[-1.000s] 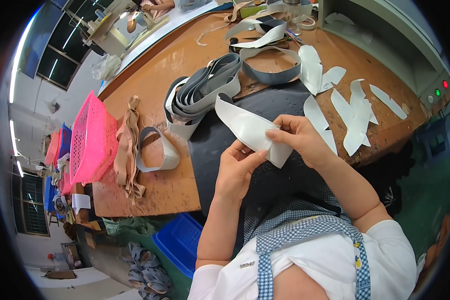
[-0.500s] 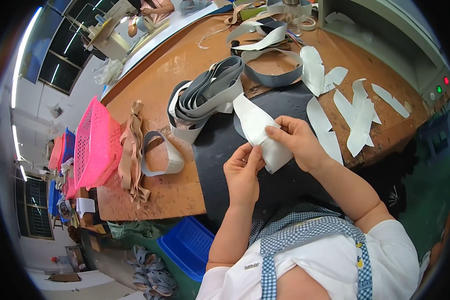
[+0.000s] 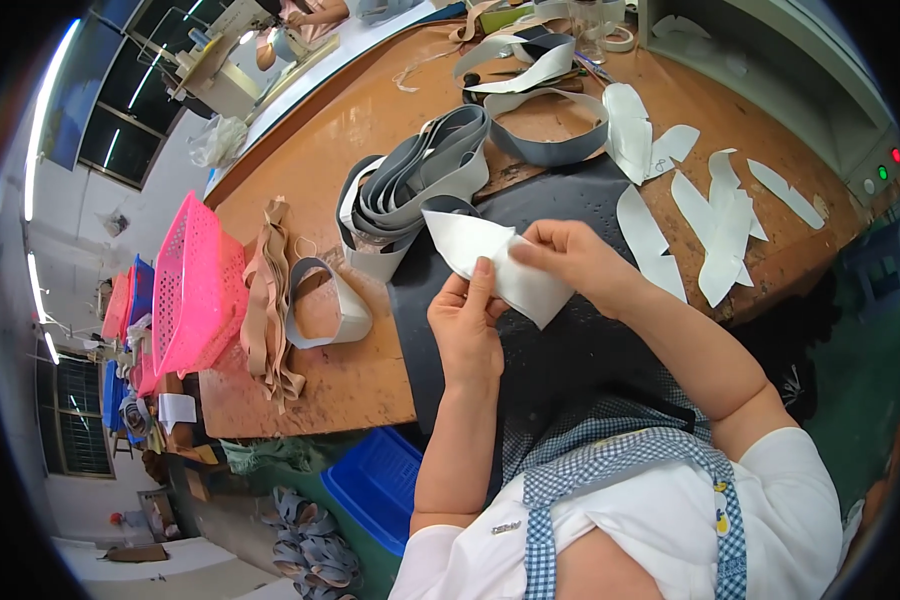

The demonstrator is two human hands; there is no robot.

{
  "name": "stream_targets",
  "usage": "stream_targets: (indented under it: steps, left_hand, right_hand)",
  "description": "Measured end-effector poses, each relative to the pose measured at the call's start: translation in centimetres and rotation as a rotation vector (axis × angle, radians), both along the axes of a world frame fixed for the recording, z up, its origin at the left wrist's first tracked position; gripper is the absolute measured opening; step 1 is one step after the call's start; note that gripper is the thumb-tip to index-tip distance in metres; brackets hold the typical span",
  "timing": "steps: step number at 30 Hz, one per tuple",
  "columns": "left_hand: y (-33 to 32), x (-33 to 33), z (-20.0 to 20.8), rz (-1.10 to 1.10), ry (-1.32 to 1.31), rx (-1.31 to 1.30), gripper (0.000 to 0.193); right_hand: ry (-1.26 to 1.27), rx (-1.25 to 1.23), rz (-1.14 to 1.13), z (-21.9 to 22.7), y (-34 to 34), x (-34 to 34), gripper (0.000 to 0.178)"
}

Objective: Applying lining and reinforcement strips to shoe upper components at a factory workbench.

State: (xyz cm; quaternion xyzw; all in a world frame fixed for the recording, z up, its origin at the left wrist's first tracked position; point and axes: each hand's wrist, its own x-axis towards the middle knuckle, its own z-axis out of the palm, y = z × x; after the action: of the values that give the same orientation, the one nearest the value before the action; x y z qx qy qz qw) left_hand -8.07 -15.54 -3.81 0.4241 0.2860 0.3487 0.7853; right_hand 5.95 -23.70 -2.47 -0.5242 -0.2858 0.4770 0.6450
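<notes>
Over the black mat I hold a white-faced cut piece of sheet material, with a dark grey curved part showing behind its far end. Its pointed end reaches up to the left. My left hand pinches the lower edge between thumb and fingers. On the right part of the piece, my right hand is closed with thumb and fingertips on the edge. A bundle of looped grey and white strips lies just beyond, and white cut pieces are spread to the right.
At left stand a pink perforated basket, tan strips and a single grey-white loop. A blue bin and a heap of grey pieces are on the floor. A grey machine housing borders the right; another person works far left.
Both hands have shifted left and slightly up with the piece. It has turned so its pointed end leans further left, and my right hand has moved its grip along the edge.
</notes>
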Motion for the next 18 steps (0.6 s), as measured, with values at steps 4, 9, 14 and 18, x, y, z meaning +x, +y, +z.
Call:
stream_targets:
  steps: [4,9,14,18]
  left_hand:
    - [1.5,-0.2,-0.3,0.103,0.005,-0.004,0.018]
    - [2.2,-0.1,-0.8,-0.001,-0.071,-0.129,0.024]
    - [1.9,-0.6,-0.1,-0.187,-0.060,-0.144,0.032]
    - [2.1,-1.4,-0.2,-0.234,-0.011,-0.075,0.027]
  right_hand:
    - [-0.063,0.035,0.212,-0.5,-1.1,-0.5,0.030]
    - [-0.215,-0.007,0.124,-0.8,-1.4,-0.4,0.025]
    - [-0.400,-0.034,0.120,-1.7,-1.7,-0.2,0.023]
    - [-0.332,-0.028,0.127,-0.7,-1.6,-0.7,0.019]
